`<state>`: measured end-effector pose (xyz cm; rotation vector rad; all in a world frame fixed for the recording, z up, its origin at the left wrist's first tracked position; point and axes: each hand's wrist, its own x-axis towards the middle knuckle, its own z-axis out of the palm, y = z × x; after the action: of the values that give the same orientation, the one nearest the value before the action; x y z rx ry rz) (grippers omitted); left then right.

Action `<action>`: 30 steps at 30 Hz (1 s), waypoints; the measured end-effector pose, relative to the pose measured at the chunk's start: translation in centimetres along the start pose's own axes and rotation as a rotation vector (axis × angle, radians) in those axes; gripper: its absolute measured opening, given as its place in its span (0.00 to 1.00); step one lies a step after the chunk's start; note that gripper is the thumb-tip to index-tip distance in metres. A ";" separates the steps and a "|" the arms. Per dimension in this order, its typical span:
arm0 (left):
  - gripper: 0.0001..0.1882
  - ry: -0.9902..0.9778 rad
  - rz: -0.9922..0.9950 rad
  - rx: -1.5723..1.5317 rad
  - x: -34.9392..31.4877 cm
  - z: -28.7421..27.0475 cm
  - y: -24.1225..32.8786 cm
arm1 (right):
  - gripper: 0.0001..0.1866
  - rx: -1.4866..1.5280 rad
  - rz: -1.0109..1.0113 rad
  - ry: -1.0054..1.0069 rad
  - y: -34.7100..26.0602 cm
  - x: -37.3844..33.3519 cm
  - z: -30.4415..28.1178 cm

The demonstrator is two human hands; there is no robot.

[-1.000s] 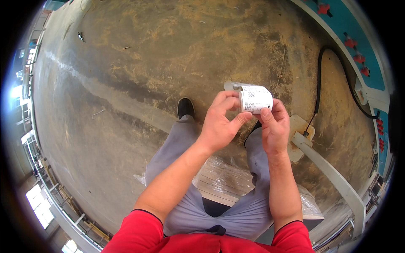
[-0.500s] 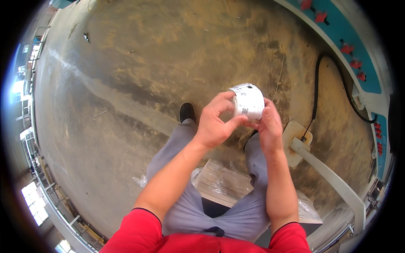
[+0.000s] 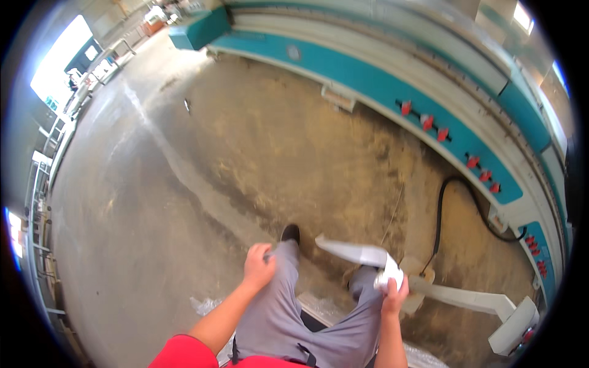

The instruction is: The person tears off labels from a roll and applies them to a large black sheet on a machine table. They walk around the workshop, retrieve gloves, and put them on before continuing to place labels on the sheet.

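Observation:
My right hand (image 3: 394,299) is wrapped round a roll of white labels (image 3: 388,277) in front of my right knee. From the roll a loose pale strip (image 3: 354,251) stretches out to the left, its end free in the air. My left hand (image 3: 259,267) is apart from the roll, above my left leg. Its fingers are curled closed and somewhat blurred, so whatever may be between them cannot be made out.
A long teal and white machine (image 3: 362,76) with red knobs curves along the far right. A black hose (image 3: 439,211) hangs from it. At right, a pale metal arm (image 3: 463,297) reaches over the floor. Plastic-wrapped boards (image 3: 322,305) lie beneath me. Railings run along the left.
My hands have come apart and lower. The left let go of the roll and moved left; a strip now hangs unwound from the roll in my right hand. The view has tilted up.

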<state>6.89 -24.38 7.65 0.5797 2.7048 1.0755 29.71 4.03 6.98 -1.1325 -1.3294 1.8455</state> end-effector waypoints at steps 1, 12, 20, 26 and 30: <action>0.15 -0.044 -0.168 0.004 -1.7 -1.0 -1.8 | 0.10 -0.113 -0.108 -0.026 0.8 -1.3 -2.4; 0.15 -0.172 -0.598 -0.319 -5.4 1.5 -5.6 | 0.15 -0.485 -0.500 0.004 2.4 -8.3 -4.1; 0.13 -0.323 -0.441 -0.305 -6.5 3.6 -8.1 | 0.17 -0.529 -0.506 -0.005 2.1 -8.7 -3.4; 0.11 -0.588 -0.409 -0.140 -4.2 0.5 -7.6 | 0.14 -0.434 -0.534 -0.011 4.1 -7.8 -4.0; 0.11 -0.690 -0.335 -0.112 -3.2 -1.0 -6.1 | 0.14 -0.407 -0.499 -0.063 3.2 -7.9 -4.0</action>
<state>7.71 -30.38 4.20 0.3669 2.0314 0.7503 36.96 -1.80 5.76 -0.8254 -1.8811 1.2915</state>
